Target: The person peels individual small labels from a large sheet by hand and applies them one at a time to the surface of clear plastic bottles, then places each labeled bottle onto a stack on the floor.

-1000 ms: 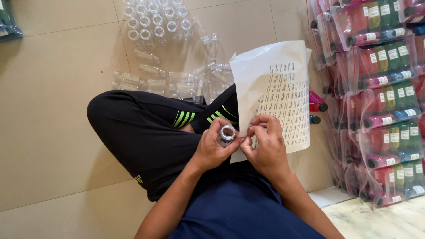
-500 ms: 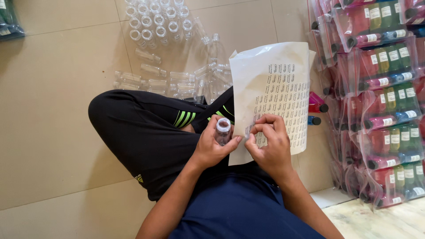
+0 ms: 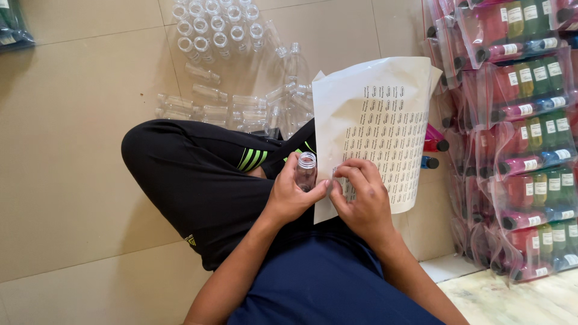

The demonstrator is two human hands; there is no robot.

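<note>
My left hand (image 3: 289,195) grips a small clear plastic bottle (image 3: 306,170), held upright with its open neck up. A white sheet of small printed sticker labels (image 3: 376,120) rests on my right leg. My right hand (image 3: 356,198) pinches at the sheet's lower left part, next to the bottle, fingertips closed on a label. Both hands nearly touch above my crossed legs in black trousers (image 3: 192,174).
Many empty clear bottles (image 3: 235,66) stand and lie on the tiled floor ahead. Clear bags of filled coloured bottles (image 3: 518,120) are stacked along the right. Two loose filled bottles (image 3: 432,144) lie beside the sheet. A dark bag (image 3: 12,24) sits at the top left.
My left hand has turned the bottle from neck-towards-me to upright and lifted it slightly. My right hand has stayed picking at the label sheet, shifting a little.
</note>
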